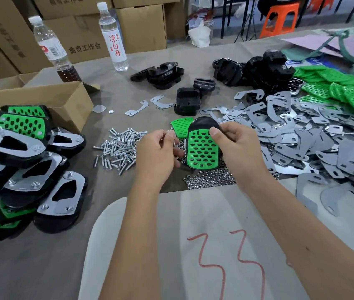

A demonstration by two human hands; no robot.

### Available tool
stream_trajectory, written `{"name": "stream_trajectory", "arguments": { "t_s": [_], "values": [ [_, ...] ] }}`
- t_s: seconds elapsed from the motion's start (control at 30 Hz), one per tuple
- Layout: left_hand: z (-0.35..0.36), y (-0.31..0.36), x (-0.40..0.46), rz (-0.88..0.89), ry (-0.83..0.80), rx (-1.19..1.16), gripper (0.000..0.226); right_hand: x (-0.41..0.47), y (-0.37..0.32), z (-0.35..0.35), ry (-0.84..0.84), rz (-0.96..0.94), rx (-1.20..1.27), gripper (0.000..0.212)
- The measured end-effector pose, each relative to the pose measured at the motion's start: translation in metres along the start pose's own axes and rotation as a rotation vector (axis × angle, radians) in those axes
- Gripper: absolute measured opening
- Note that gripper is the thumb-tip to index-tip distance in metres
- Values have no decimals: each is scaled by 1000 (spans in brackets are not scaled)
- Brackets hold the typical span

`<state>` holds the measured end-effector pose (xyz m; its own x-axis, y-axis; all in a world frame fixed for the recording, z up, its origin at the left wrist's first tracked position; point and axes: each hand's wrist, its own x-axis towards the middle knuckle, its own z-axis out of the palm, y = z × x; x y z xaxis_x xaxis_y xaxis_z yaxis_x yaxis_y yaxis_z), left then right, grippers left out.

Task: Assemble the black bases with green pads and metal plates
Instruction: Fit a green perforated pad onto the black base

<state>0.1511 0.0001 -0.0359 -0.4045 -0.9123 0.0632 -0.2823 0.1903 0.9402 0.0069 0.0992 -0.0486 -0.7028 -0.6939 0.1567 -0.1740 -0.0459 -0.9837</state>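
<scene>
My right hand (234, 146) grips a black base (203, 124) with a perforated green pad (201, 148) seated in it, thumb on the pad's upper right. My left hand (156, 152) pinches a thin silver screw (174, 142) just left of the base. A pile of screws (119, 146) lies to the left, and small nuts (209, 180) are scattered under the base. A loose green pad (181, 125) lies behind it. Grey metal plates (301, 135) cover the table's right side. Bare black bases (188, 100) sit further back, with more green pads (345, 87) at the far right.
Finished assemblies (24, 161) are stacked at the left beside an open cardboard box (59, 98). Two water bottles (115, 35) stand at the back left before stacked cartons. A white sheet (193, 234) with red marks lies at the near edge.
</scene>
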Motion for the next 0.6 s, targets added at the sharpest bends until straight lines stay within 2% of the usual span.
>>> {"name": "stream_trajectory", "arguments": {
  "t_s": [0.13,0.23,0.27,0.33,0.4,0.47,0.6],
  "values": [
    [3,-1,-1,132,93,75,25,0,0,-1,-8,8,8,18],
    [1,0,1,147,169,-117,16,-1,0,-1,-18,13,-1,22],
    [2,2,1,148,162,-193,15,-1,0,-1,-21,12,0,24],
    [4,3,0,148,137,-290,27,-1,-1,0,-24,8,-4,25],
    [10,5,-2,163,120,-348,24,-1,-1,0,-22,1,-11,26],
    [16,6,-4,182,110,-344,15,-1,-1,0,-20,-9,-20,26],
    [20,6,-6,202,136,-277,17,0,0,-1,-25,-29,-38,22]
  ]
}}
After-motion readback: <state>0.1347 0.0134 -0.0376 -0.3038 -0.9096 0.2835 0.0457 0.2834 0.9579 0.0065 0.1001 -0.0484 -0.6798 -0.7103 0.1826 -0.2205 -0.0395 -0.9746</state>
